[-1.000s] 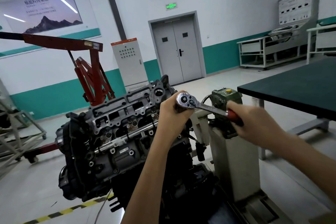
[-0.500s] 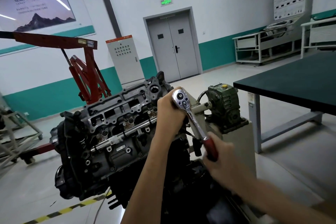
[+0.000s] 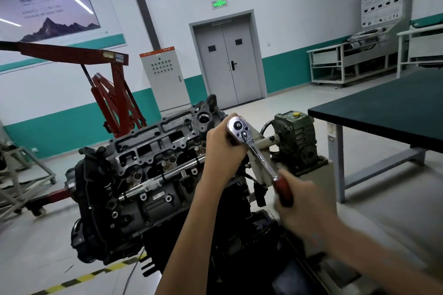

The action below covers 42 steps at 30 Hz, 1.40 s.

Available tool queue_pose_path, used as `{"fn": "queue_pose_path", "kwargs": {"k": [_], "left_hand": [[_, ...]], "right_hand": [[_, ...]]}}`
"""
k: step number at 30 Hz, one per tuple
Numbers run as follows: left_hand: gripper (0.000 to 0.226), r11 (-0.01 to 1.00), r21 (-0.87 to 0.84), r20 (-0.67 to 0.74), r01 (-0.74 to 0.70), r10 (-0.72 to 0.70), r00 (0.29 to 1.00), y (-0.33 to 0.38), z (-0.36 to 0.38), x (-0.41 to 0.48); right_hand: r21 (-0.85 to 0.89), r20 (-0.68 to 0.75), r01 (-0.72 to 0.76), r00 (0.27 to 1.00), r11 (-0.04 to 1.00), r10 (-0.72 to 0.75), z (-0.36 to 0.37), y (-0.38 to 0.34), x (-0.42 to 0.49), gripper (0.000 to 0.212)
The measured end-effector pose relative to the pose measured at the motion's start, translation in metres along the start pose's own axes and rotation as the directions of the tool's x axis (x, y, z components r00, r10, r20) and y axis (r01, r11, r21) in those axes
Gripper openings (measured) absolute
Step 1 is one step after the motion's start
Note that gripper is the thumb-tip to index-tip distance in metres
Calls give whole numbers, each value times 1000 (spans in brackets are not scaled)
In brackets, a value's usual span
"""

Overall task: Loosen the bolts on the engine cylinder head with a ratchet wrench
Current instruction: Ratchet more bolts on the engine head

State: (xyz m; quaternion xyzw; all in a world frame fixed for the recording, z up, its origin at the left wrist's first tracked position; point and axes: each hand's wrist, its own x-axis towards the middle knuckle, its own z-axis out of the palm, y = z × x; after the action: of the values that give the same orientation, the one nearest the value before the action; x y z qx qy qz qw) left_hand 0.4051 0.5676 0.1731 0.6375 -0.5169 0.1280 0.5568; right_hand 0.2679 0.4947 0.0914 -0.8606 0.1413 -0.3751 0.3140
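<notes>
1. At the centre of a workshop floor, we are looking down at an engine cylinder head (image 3: 153, 151), tilted toward us with its top uncovered.
2. At its right end, we are seeing a chrome ratchet wrench (image 3: 260, 157), its round head uppermost and its shaft slanting down to the right.
3. The person's left hand (image 3: 223, 148) is curling its fingers under and around the wrench head, and the hand is hiding the bolt beneath.
4. The right hand (image 3: 306, 208), blurred, is clamping its fingers round the wrench's red handle (image 3: 282, 190).
5. Just behind the wrench, we are seeing a green gearbox (image 3: 294, 141) sitting on a pale pedestal (image 3: 330, 179).
6. To the right, a dark-topped table (image 3: 383, 108) is standing. To the left, a red engine crane (image 3: 112, 93) is reaching across. On the far wall, a grey double door (image 3: 227, 60) is facing us.
</notes>
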Motion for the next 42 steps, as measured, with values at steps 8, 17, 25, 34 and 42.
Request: {"fn": "queue_pose_path", "kwargs": {"k": [8,17,25,34,42], "left_hand": [[29,999,-32,-54,36,-38,998,0,6,-1],[12,996,22,102,90,-92,991,4,-4,6],[37,999,43,51,-8,6,999,1,-1,2],[40,996,-84,-104,-11,2,995,-5,6,-1],[27,998,-22,-30,57,-58,998,-3,1,4]], "right_hand": [[309,-79,-63,993,949,92,50,-31,-21,25],[-478,129,289,957,829,-260,-78,27,70,32],[-12,-24,-9,1000,1000,9,-6,6,-1,36],[293,-69,-111,988,950,137,54,-34,-22,26],[-392,157,289,956,873,-246,-67,21,53,35]]}}
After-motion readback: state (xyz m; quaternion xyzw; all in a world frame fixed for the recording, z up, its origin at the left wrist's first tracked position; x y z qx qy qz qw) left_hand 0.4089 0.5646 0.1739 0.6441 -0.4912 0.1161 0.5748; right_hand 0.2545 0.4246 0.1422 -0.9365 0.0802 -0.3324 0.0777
